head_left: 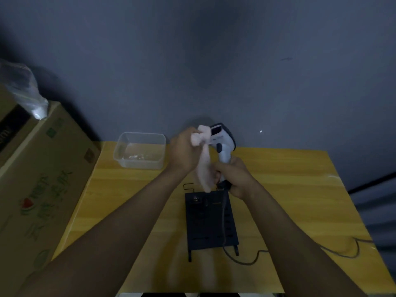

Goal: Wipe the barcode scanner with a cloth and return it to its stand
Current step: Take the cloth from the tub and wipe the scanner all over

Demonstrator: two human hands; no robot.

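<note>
Right hand [234, 177] closed tight around scanner [222, 144] handle, up above black stand [211, 224] on yellow table [289, 189]. Left hand [184, 151] closed on pink cloth [202, 155], pressed against scanner head. Clear tub [140, 150] near left.

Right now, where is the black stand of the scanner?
In the head view the black stand lies flat on the yellow table, near the centre, just below both hands, with the scanner held above its far end.
</note>
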